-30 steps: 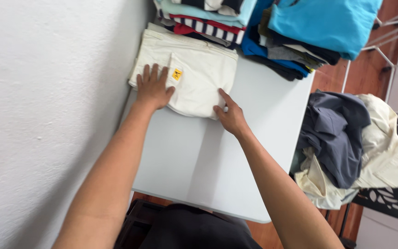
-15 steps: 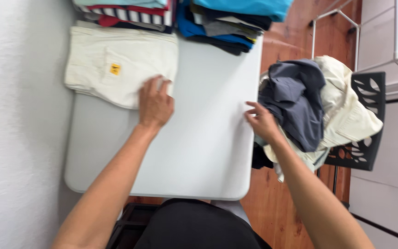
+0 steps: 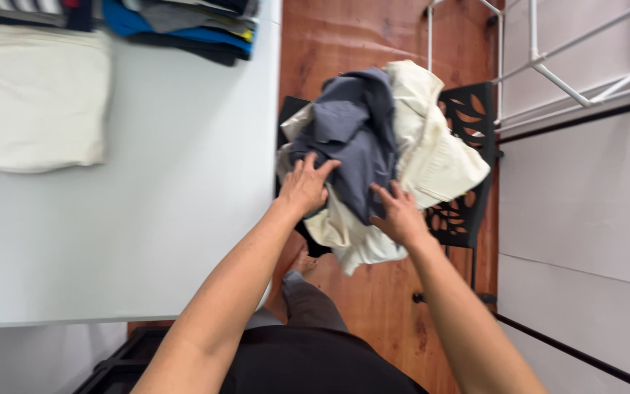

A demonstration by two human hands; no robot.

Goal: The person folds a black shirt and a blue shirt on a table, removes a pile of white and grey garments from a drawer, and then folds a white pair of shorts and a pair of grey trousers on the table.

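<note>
Left hand (image 3: pixel 305 187): fingers spread, palm down, pressed onto the grey-blue garment (image 3: pixel 351 135) at its near edge; no closed grip visible, fabric lying under the fingertips rather than bunched in them. Right hand (image 3: pixel 398 214): fingers likewise extended and slightly apart, resting on the lower fold of the same garment where it meets the cream garment (image 3: pixel 432 149); whether any cloth is pinched beneath the palm cannot be told. Both hands close together, left slightly higher in view than right.

Grey-blue garment: crumpled, uppermost on an unsorted heap, draped over the cream garment. Heap seated on a black chair (image 3: pixel 468 124) with a cut-out leaf pattern, just beside the right edge of the white table (image 3: pixel 184 182). Cream fabric hanging off the near side of the chair, below the hands.

On the table, well apart from the hands: folded cream trousers (image 3: pixel 34 102) with a small yellow tag, flat at the far left; behind them, stacks of folded clothes (image 3: pixel 184 25) in blue, grey and black, partly cut off at the top of view. White tubular rack (image 3: pixel 548 69) beyond the chair. Reddish wooden floor (image 3: pixel 344 36) beneath. Slight motion blur throughout.
</note>
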